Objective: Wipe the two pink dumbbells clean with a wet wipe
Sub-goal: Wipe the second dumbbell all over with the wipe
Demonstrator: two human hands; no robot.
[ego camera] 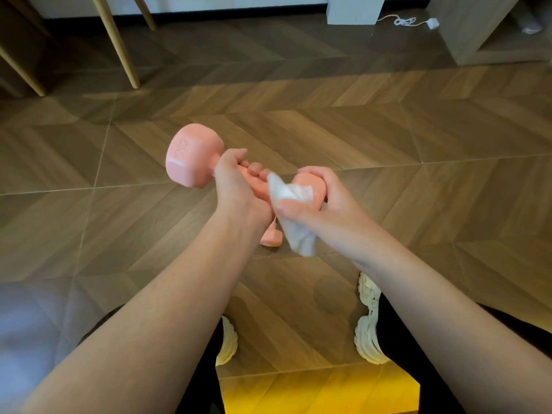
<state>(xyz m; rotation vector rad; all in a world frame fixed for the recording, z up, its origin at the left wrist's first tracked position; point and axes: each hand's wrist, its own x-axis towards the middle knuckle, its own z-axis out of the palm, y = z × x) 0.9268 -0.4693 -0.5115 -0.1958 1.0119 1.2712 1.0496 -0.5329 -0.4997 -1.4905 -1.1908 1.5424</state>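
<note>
I hold a pink dumbbell [192, 156] in the air above the wooden floor. My left hand [236, 186] grips its handle, fingers curled round it. The left head of the dumbbell sticks out free to the left. My right hand [319, 198] holds a white wet wipe [292, 210] against the dumbbell's right head, with the wipe pinched under the thumb and its loose end hanging down. A second pink dumbbell [271, 237] lies on the floor below, mostly hidden behind my left wrist and the wipe.
Wooden chair or table legs [119, 43] stand at the back left. A white pillar [352, 8] and a white cable [406, 21] are at the back right, next to a low wooden cabinet [484, 31]. My two light shoes [369, 318] rest on the floor below.
</note>
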